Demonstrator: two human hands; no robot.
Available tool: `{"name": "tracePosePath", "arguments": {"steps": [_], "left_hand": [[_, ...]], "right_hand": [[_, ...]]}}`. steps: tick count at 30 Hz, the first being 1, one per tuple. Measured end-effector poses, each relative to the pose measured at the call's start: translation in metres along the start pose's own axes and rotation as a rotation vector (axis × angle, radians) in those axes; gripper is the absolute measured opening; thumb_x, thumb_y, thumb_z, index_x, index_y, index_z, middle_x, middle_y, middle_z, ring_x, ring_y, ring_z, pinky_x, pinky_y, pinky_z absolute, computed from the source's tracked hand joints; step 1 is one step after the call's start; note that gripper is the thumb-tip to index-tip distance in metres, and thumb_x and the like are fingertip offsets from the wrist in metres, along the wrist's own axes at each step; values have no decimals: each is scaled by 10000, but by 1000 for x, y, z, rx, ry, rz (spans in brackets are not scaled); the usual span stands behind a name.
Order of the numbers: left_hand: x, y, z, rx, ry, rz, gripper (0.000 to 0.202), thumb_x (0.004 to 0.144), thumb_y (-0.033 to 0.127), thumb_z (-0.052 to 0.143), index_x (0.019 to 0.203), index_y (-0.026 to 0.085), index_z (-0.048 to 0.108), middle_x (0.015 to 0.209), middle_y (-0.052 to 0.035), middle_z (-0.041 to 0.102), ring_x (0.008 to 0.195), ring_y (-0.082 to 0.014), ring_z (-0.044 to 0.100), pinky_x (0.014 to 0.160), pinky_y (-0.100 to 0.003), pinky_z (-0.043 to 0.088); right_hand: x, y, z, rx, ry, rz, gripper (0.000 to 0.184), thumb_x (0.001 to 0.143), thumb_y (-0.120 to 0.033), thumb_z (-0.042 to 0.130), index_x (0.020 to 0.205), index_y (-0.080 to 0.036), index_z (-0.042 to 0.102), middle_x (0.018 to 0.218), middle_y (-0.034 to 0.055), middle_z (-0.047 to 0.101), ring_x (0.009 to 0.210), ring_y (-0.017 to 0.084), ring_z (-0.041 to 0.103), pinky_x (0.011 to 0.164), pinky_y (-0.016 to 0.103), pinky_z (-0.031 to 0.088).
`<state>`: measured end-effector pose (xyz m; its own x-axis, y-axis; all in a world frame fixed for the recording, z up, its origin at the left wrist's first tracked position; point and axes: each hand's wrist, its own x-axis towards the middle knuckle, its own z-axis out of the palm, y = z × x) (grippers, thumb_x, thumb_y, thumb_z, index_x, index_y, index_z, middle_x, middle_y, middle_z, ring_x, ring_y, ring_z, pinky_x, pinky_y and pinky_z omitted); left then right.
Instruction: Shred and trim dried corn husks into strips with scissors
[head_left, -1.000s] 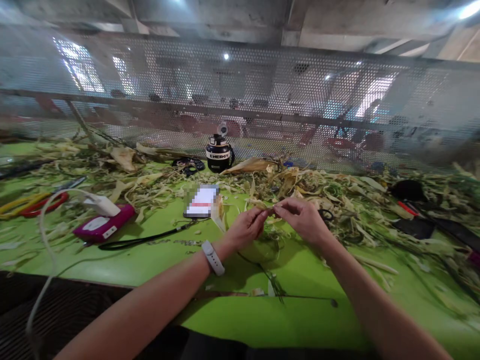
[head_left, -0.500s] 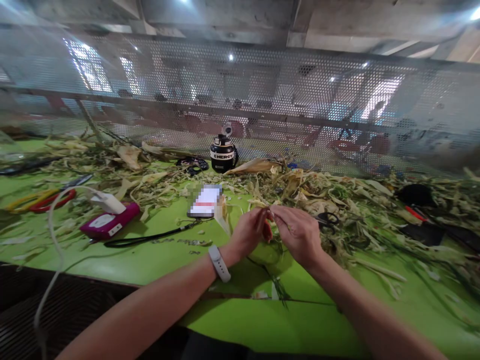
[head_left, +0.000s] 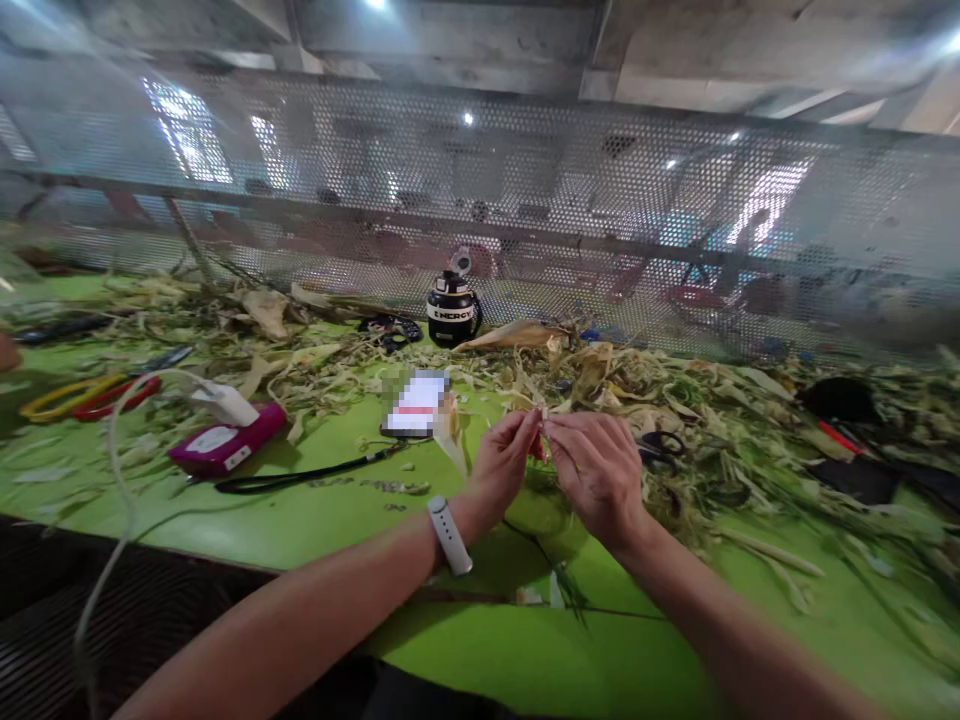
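Observation:
Over the green table [head_left: 420, 640], my left hand [head_left: 499, 462] and my right hand [head_left: 600, 468] meet fingertip to fingertip. Both are closed in a pinch. A small reddish piece [head_left: 538, 447] shows between them; its kind is hard to make out, and fingers cover most of it. Beneath the hands runs a thin dark stem [head_left: 541, 553] with green fibres at its end. A pale dried husk strip [head_left: 452, 440] lies just left of my left hand, beside a phone [head_left: 416, 403] with a lit screen. Black-handled scissors [head_left: 664, 443] lie right of my right hand.
Dried husks [head_left: 622, 375] are heaped along the back, before a perforated metal screen [head_left: 525, 200]. A black bottle [head_left: 451, 315] stands there. At left are a magenta power block [head_left: 225, 442] with a white cable, and red- and yellow-handled tools [head_left: 112, 397]. Someone's hand [head_left: 7, 352] shows at the left edge.
The view has shifted slightly, so things sit a little further right. My hands stay together at nearly the same spot. Another person's hand has appeared at the left edge.

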<state>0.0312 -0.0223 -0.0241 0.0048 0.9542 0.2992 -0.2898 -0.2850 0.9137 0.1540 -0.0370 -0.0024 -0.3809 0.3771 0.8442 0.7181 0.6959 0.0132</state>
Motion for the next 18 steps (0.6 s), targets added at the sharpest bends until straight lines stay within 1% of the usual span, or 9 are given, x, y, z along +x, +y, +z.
{"name": "tracePosePath", "arguments": {"steps": [3, 5, 8, 11, 14, 18], "left_hand": [[-2, 1, 2, -203, -13, -121, 342, 744, 473, 606, 657, 143, 573, 602, 24, 495, 602, -91, 447, 616, -235, 376], [-3, 1, 2, -326, -26, -197, 309, 706, 445, 657, 699, 140, 612, 647, 9, 543, 646, -99, 475, 661, -247, 387], [-2, -1, 0, -448, -35, -280, 264, 657, 390, 715, 723, 145, 643, 704, -9, 588, 696, -113, 500, 712, -262, 392], [0, -3, -2, -514, -49, -341, 238, 640, 355, 731, 736, 150, 657, 710, -9, 595, 730, -123, 513, 742, -265, 392], [1, -4, -2, -540, -37, -352, 234, 623, 333, 744, 742, 148, 662, 739, -9, 610, 753, -119, 524, 764, -263, 392], [-2, -5, 0, -503, -35, -294, 231, 622, 326, 746, 734, 142, 666, 774, -21, 629, 764, -123, 527, 754, -267, 395]], "right_hand": [[0, 1, 0, -81, -1, -83, 160, 809, -115, 564, 925, -192, 644, 946, 57, 699, 854, 196, 587, 730, 334, 416], [0, 2, 1, -98, -26, -118, 185, 810, -102, 551, 949, -187, 640, 966, 70, 689, 884, 208, 582, 736, 343, 428], [1, 4, 2, -58, -47, -122, 185, 819, -105, 540, 950, -190, 638, 963, 72, 679, 937, 211, 577, 785, 353, 450], [2, 6, 4, -24, -62, -115, 154, 822, -114, 539, 899, -197, 642, 930, 64, 674, 985, 211, 568, 844, 362, 456], [1, 7, 4, -41, -89, -109, 159, 821, -110, 525, 867, -201, 647, 912, 63, 666, 995, 214, 566, 886, 384, 449], [-1, 7, 4, -70, -85, -111, 161, 817, -109, 524, 857, -196, 654, 904, 68, 669, 987, 216, 577, 932, 413, 427]]}}
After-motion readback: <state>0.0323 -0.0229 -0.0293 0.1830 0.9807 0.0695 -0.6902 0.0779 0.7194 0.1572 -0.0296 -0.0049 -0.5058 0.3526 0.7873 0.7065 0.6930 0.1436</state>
